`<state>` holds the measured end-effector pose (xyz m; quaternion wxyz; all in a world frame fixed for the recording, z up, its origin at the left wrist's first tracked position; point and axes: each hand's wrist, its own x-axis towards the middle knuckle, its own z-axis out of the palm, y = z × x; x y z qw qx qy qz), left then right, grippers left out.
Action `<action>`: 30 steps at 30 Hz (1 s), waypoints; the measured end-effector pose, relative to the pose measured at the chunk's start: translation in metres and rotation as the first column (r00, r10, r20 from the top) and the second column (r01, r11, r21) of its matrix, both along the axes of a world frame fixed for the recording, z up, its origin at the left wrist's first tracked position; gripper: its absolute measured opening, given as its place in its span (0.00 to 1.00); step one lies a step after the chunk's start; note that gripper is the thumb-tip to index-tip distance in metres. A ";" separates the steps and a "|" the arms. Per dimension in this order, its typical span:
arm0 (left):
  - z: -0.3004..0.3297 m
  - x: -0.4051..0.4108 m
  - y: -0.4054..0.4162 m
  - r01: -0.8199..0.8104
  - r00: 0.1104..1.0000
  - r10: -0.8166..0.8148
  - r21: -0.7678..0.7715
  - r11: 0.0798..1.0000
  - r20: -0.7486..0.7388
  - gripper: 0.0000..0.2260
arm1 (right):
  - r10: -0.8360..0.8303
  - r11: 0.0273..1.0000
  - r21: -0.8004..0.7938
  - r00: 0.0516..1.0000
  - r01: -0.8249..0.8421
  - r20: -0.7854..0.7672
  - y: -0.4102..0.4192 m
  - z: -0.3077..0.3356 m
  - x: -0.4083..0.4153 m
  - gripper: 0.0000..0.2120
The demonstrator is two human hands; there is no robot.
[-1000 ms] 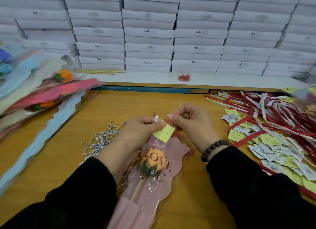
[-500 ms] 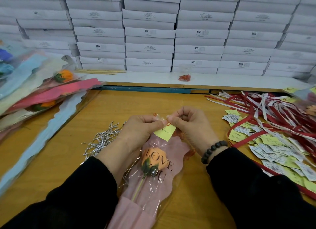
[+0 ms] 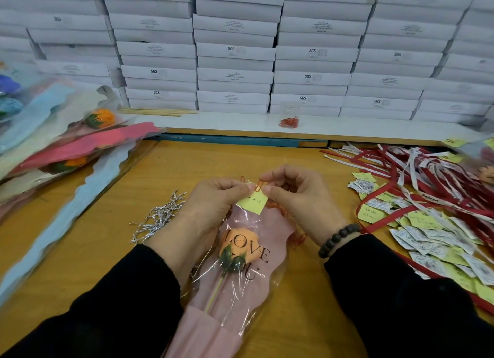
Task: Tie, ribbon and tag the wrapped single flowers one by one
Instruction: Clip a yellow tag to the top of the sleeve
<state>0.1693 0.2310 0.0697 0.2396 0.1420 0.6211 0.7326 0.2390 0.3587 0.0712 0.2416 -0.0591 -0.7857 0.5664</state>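
The wrapped flower [image 3: 235, 264] lies flat on the wooden table [image 3: 307, 317], stem toward the person and open top directly under the grip, probably so the wrapper edge stays put while both hands work on it. The left hand [image 3: 213, 200] pinches the yellow tag [image 3: 252, 204] against the top edge of the cellophane, holding paper and film aligned. The right hand [image 3: 296, 194], fingers curled, pinches the orange paper clip [image 3: 258, 184] at the tag's upper edge, apparently sliding it over both layers.

Supplies sit within reach of the grip: more flowers [image 3: 66, 149] stacked to its left, red and white ribbons [image 3: 417, 178] and loose tags [image 3: 427, 232] to its right, silver twist ties [image 3: 157, 218] just left of the left wrist. Beyond the grip, a small bag of clips [image 3: 289, 121] rests on a white ledge before stacked white boxes [image 3: 235, 50].
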 end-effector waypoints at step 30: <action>0.003 -0.001 -0.001 0.083 0.996 -0.084 -0.061 0.995 -0.006 0.06 | -0.030 0.999 -0.018 0.999 0.030 0.019 -0.001 -0.003 -0.002 0.11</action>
